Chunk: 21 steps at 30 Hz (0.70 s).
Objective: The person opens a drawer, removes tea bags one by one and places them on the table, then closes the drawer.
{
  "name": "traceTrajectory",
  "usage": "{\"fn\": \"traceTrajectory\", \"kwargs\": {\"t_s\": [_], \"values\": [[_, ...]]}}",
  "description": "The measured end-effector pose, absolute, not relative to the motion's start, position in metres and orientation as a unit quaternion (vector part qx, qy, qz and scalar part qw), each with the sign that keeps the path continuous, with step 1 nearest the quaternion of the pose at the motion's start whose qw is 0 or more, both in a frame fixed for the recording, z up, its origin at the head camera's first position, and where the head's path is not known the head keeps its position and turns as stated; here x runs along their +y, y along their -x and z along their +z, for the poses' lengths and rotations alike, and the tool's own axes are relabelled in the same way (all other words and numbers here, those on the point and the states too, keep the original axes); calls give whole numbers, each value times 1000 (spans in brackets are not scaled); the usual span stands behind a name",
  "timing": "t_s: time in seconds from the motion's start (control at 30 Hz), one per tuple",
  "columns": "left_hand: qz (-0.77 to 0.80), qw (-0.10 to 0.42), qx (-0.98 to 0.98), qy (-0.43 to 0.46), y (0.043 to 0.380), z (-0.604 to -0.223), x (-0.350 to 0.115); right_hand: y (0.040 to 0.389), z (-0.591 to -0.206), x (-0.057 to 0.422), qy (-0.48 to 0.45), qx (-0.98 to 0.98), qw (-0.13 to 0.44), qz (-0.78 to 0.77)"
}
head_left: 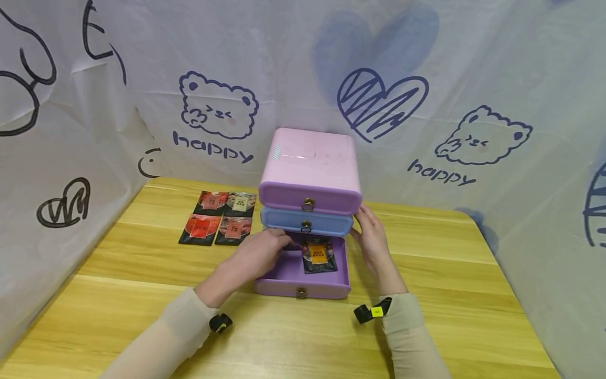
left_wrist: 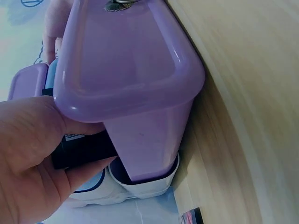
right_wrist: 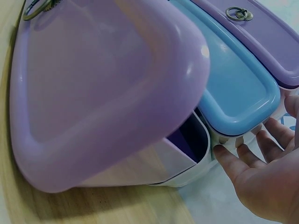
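A small drawer cabinet with a pink top stands against the back cloth. Its bottom purple drawer is pulled out, while the blue drawer and the upper purple drawer are closed. Over the left side of the open drawer, my left hand pinches a black packet between thumb and fingers, a bit of white label showing. A black packet with an orange label lies inside that drawer. My right hand rests its extended fingertips against the cabinet's right side.
Several black and red packets lie in two rows on the wooden table, left of the cabinet. A white cloth with blue drawings hangs behind and at the sides. Small black cameras are strapped to both wrists.
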<state>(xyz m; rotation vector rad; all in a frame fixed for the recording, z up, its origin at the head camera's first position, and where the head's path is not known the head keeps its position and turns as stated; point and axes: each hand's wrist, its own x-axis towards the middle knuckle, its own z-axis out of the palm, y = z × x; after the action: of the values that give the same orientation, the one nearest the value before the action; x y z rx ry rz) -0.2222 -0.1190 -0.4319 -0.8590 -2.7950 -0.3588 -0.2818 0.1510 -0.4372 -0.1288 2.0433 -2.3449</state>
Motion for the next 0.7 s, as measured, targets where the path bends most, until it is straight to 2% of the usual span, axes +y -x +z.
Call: {"fn": "traceTrajectory", "kwargs": {"t_s": [0.3, 0.7], "values": [[-154, 177, -923, 305, 212, -425, -126, 283, -437, 150, 36, 648, 15, -761], [-198, 227, -907, 295, 197, -421, -143, 282, -437, 151, 36, 648, 15, -761]]}}
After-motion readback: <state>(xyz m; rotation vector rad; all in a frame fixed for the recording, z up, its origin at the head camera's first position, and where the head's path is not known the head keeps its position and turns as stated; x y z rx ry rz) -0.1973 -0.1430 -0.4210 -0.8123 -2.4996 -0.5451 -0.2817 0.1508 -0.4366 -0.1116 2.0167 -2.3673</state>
